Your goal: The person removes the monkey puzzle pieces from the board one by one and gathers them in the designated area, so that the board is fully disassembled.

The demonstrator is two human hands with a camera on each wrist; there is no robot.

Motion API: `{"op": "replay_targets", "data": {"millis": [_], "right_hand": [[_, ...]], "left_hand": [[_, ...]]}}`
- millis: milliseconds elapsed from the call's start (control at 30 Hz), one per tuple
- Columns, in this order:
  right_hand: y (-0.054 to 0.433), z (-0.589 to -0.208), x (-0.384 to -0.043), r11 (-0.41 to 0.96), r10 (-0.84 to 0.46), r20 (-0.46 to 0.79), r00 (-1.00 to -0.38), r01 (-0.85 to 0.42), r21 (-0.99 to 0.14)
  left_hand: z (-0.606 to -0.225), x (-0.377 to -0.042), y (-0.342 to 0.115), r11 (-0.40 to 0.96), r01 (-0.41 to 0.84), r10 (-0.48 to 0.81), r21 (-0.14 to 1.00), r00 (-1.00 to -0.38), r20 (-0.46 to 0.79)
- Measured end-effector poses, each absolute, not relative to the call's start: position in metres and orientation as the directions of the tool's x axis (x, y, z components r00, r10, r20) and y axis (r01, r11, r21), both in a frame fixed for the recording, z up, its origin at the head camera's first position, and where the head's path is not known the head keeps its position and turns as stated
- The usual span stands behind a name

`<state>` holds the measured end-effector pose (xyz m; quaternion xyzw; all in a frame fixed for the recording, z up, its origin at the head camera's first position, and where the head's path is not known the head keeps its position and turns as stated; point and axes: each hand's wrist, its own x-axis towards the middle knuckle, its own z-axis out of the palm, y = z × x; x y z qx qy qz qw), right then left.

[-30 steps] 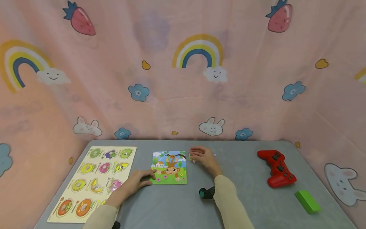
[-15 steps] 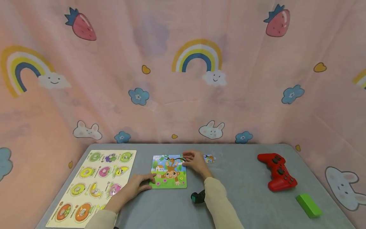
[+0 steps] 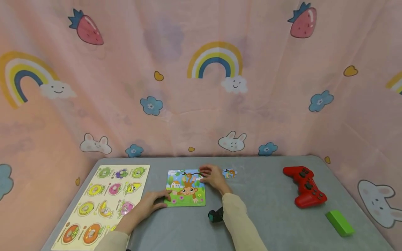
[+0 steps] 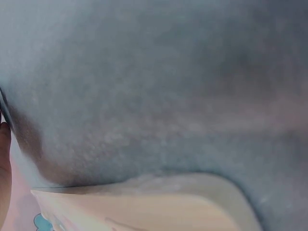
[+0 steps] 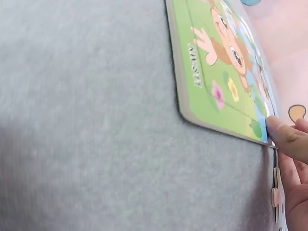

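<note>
A square monkey jigsaw puzzle [image 3: 186, 197] lies flat on the grey table. My left hand [image 3: 150, 204] holds its lower left corner, the fingers at the left edge and the thumb low by the corner. At the upper right corner is my right hand [image 3: 214, 177]. In the right wrist view the right thumb [image 5: 284, 134] touches the edge of the board [image 5: 211, 103]; the other fingers are partly hidden behind it. Just right of that hand lie monkey-print puzzle pieces [image 3: 230, 173], partly covered by the hand. The left wrist view shows only a sliver of the left hand [image 4: 4, 173].
A cream fruit puzzle board [image 3: 103, 202] lies on the left, partly under my left forearm. A red game controller [image 3: 304, 187] and a green block [image 3: 340, 223] lie on the right. A pink printed curtain [image 3: 201, 115] stands behind the table [image 3: 260, 230].
My right hand has moved left from over the loose pieces to the puzzle's upper right corner, uncovering some pieces. The left hand has stayed at the puzzle's lower left.
</note>
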<state>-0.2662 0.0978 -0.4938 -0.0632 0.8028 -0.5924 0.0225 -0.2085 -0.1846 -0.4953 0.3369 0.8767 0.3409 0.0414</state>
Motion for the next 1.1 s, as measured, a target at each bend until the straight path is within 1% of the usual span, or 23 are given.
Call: {"op": "replay_targets", "data": {"millis": [133,267,367,667,900,1100], "right_hand": [[0.0980,-0.4908,-0.2665,0.329,-0.147,0.020,-0.989,-0.068,-0.942],[0.0994,-0.4880,-0.2664,0.457,-0.112,0.025,-0.993,-0.074,-0.887],[0.0994,-0.4869,-0.2668,0.509,-0.091,0.012,-0.996,-0.057,-0.859],[0.0976,-0.4875,-0.2684,0.499,-0.075,-0.018,-0.997,-0.022,-0.866],[0.0973,-0.4860,-0.2694,0.485,-0.078,-0.060,-0.995,0.015,-0.874],[0.0967,-0.4837,-0.2707,0.440,-0.085,-0.088,-0.992,0.042,-0.897]], "left_hand": [[-0.4963,-0.2091,-0.1839,0.556,0.550,0.610,0.624,-0.779,0.143],[-0.4957,-0.2091,-0.1825,0.557,0.549,0.611,0.623,-0.779,0.140],[-0.4944,-0.2089,-0.1828,0.549,0.553,0.615,0.627,-0.775,0.145],[-0.4940,-0.2087,-0.1841,0.562,0.527,0.603,0.638,-0.789,0.119],[-0.4932,-0.2077,-0.1838,0.550,0.543,0.611,0.634,-0.780,0.138],[-0.4916,-0.2073,-0.1845,0.544,0.554,0.615,0.631,-0.774,0.150]]}}
